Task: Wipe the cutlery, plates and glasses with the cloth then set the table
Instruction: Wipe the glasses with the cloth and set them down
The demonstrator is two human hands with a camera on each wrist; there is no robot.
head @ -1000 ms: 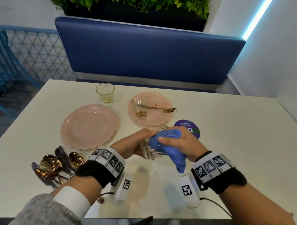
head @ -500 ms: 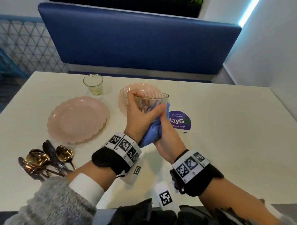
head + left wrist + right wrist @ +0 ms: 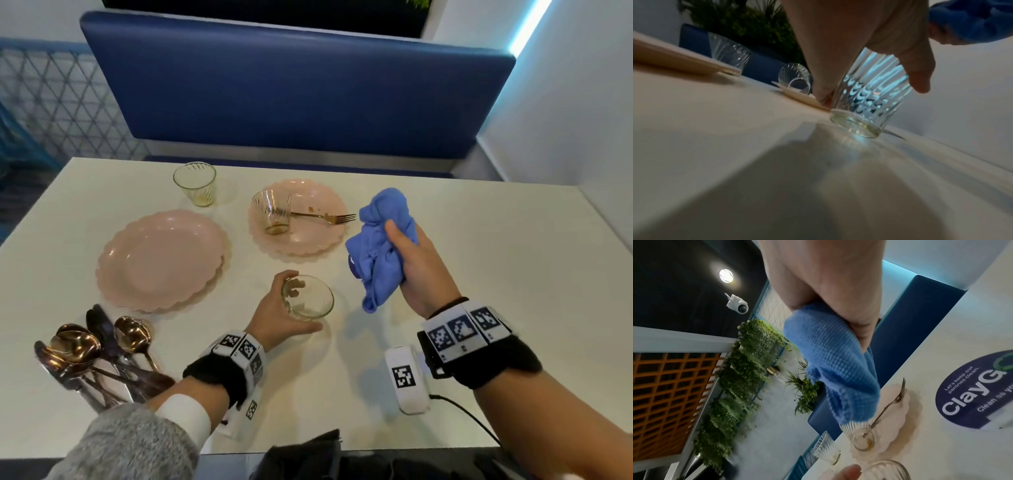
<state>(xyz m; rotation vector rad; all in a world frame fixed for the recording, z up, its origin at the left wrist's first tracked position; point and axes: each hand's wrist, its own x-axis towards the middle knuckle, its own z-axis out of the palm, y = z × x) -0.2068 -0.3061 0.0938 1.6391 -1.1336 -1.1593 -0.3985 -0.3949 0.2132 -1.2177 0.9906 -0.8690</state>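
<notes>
My left hand (image 3: 274, 318) grips 1 ribbed glass (image 3: 307, 297) standing upright on the table (image 3: 479, 274); my right hand (image 3: 421, 263) holds the bunched blue cloth (image 3: 376, 246) above it.

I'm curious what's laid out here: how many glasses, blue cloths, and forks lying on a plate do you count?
Glasses: 3
Blue cloths: 1
Forks on a plate: 1
Total: 5

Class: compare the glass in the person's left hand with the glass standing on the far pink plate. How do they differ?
The held glass stands on the table, looks clean, and the left hand grips it. The plate glass stands on the far plate, shows brownish residue, and nobody holds it. Both are ribbed, clear and upright.
</notes>
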